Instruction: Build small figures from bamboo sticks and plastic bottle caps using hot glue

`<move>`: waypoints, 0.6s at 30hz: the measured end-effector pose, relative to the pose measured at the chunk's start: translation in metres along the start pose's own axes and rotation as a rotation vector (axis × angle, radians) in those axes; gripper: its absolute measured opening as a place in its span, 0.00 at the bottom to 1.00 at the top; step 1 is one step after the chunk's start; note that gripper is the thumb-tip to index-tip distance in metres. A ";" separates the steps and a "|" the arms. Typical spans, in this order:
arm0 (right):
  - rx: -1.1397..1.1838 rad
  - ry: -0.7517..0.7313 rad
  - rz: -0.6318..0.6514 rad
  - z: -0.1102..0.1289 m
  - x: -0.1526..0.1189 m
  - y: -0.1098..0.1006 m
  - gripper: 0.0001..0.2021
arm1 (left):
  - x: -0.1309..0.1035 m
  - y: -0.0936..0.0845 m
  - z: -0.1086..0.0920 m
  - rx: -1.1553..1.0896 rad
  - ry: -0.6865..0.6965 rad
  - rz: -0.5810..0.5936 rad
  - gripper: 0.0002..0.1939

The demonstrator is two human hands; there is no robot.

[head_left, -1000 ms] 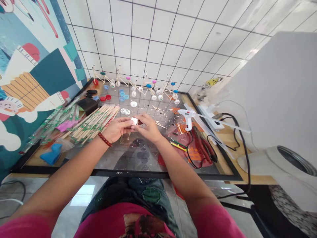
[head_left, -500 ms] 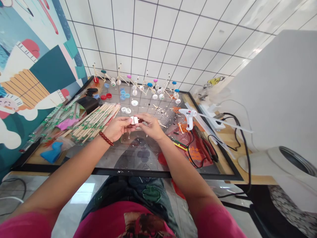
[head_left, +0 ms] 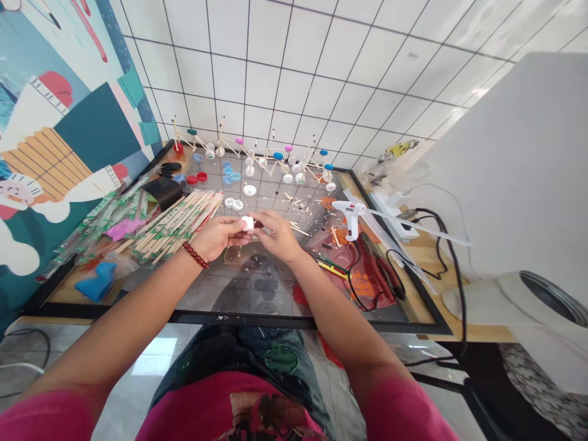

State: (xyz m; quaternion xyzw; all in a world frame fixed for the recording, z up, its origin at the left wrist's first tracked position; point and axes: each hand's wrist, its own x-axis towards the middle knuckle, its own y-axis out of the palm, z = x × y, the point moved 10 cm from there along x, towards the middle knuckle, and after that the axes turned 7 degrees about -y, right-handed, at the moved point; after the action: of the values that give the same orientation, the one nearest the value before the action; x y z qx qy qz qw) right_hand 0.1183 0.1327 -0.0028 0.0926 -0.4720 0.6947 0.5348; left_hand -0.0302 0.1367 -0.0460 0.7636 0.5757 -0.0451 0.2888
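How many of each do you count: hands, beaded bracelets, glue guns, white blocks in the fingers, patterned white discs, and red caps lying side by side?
Hands: 2
Beaded bracelet: 1
Glue gun: 1
White block: 1
Patterned white discs: 2
Side-by-side red caps: 2
Total: 9

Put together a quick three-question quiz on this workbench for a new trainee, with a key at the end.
1. True or false: the small white piece is held up between the left hand and the right hand.
2. Which wrist wears the beaded bracelet?
A) right
B) left
C) neither
3. Fill in the blank: seen by the person, the wooden sticks lie to the ____ of the white glue gun.

Key: 1 true; 2 B; 3 left.
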 end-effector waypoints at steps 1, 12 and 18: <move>0.000 0.000 0.007 0.000 0.000 0.001 0.17 | 0.000 0.000 0.000 0.013 0.002 0.002 0.06; 0.086 0.064 -0.095 -0.008 0.001 -0.006 0.23 | -0.011 0.010 -0.024 -0.032 0.307 0.012 0.24; 0.125 0.028 -0.113 0.001 0.001 -0.008 0.14 | -0.009 0.012 -0.015 -0.043 0.219 0.033 0.19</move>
State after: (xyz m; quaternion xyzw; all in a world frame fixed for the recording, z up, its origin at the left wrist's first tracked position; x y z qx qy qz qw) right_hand 0.1235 0.1325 0.0029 0.1424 -0.4142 0.6928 0.5730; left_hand -0.0261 0.1343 -0.0251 0.7668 0.5922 0.0557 0.2411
